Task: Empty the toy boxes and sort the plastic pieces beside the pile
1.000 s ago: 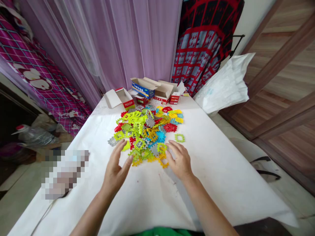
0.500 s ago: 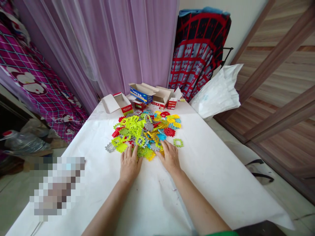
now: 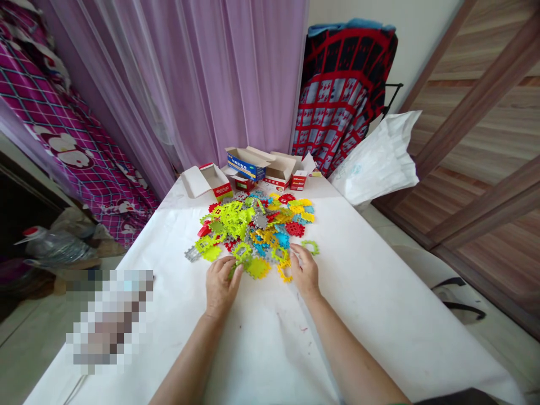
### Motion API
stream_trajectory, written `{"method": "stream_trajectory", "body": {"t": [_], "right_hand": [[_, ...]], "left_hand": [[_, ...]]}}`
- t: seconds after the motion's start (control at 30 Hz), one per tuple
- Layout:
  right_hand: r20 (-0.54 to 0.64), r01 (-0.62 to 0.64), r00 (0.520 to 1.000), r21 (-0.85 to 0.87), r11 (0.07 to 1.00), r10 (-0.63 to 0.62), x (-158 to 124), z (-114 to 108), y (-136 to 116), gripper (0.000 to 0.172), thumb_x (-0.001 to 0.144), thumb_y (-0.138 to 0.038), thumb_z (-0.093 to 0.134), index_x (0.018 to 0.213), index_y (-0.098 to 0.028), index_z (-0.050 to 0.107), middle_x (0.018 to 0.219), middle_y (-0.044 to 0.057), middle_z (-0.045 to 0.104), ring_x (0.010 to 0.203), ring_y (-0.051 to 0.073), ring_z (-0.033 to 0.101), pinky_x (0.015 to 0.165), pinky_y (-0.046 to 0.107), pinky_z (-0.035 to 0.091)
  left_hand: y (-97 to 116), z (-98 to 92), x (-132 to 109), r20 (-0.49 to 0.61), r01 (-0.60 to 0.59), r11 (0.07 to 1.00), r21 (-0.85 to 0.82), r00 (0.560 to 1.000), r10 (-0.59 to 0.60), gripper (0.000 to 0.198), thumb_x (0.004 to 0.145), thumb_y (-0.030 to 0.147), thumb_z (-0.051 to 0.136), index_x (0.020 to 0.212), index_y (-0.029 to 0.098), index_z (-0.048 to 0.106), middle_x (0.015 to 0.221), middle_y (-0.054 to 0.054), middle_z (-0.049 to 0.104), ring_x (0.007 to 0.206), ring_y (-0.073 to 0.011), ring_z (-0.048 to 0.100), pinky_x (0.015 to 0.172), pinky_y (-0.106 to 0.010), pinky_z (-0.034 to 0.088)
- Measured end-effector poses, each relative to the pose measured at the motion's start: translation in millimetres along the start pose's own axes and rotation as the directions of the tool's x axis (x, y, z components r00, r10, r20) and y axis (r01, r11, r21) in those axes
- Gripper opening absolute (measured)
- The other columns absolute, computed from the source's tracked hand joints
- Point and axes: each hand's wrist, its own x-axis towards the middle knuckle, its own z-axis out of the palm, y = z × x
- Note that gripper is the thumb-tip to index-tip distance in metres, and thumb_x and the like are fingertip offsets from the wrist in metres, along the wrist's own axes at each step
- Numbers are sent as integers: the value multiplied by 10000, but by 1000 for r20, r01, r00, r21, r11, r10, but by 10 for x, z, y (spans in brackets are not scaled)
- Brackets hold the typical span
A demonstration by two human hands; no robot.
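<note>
1. Lying on the white tablecloth [image 3: 261, 343], the pile of toothed plastic pieces [image 3: 236, 222] is in front of the blue box [image 3: 244, 167], toward the person.
2. The flat pieces point in many directions, and some lean on others; one common long axis of the pile I cannot tell.
3. The left hand [image 3: 221, 287], at the pile edge farthest from the blue box, has bent fingers and thumb around a green piece [image 3: 232, 273]; whether it grasps firmly, I cannot tell.
4. The right hand [image 3: 306, 274], forward and right of the blue box, is loosely cupped, not clenched, just beside a yellow piece [image 3: 285, 272]; it partly hides a loose green frame [image 3: 312, 246].
5. The blue box has its long axis roughly sideways, its open top upward.
6. Left of the blue box is an open red-and-white box [image 3: 217, 183]; at its right, a small red box [image 3: 298, 180] and, farther, a white bag [image 3: 375, 163].
7. Behind the blue box hangs the purple curtain [image 3: 219, 73].
</note>
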Motion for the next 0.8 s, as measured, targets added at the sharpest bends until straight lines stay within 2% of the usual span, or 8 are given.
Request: {"method": "stream_trajectory", "body": {"t": [0.1,0.17,0.23,0.3,0.43,0.57,0.7,0.8], "right_hand": [[29,190,982,-69,979,-189,-7,-23,-203,273,913,-230,450,1078,-215,667,1078,84,701,1037,217,632,944,408,495],[105,315,946,-79,946,-306,-32,-28,-384,278,919,-244,485,1146,-214,642,1126,86,687,1081,223,611,970,421,472],[201,415,896,-54,908,-397,-60,-23,-557,357,905,-299,553,1248,-204,583,1207,93,655,1147,236,572,1003,433,446],[274,482,846,-29,875,-457,-78,-16,-680,493,877,-350,611,1334,-195,512,1291,100,613,1223,256,516,1035,455,413],[362,532,789,5,847,-497,-71,-18,-737,582,858,-358,656,1388,-224,458,1329,85,596,1280,270,463,1054,478,372],[408,484,789,46,874,-459,-64,-33,-679,597,847,-374,682,1387,-235,468,1268,87,631,1191,249,537,1013,443,415],[377,438,825,43,898,-421,-86,-40,-642,602,838,-397,684,1372,-208,479,1239,105,641,1142,245,570,969,423,456],[345,400,860,3,917,-376,-97,-66,-605,582,836,-403,670,1351,-197,495,1223,110,648,1126,245,584,964,414,466]], "left_hand": [[68,-4,-4,-24,100,992,-78,994,-102,324,894,456,488,852,198,680,757,-52,686,738,-185,635,717,-319,512],[137,3,-21,3,193,967,-165,981,-195,351,883,478,478,810,192,669,676,-25,653,651,-155,608,641,-271,495],[210,9,-38,71,268,934,-236,963,-259,365,867,492,486,740,188,644,613,0,611,582,-129,567,577,-236,462],[269,9,-43,155,305,911,-278,950,-271,379,843,505,511,659,186,602,558,19,557,540,-113,519,536,-218,425],[301,5,-21,309,372,858,-353,912,-268,426,824,522,523,562,186,506,495,46,449,497,-91,431,493,-201,366],[260,16,-5,430,425,800,-423,872,-236,430,838,530,499,589,180,523,504,49,458,493,-91,432,496,-203,369],[240,37,-16,422,423,799,-428,875,-237,453,864,528,460,581,180,524,509,45,473,495,-93,446,498,-205,374],[238,69,-30,387,413,812,-413,886,-254,397,859,510,489,666,180,598,545,36,533,519,-102,494,515,-210,408]]}}
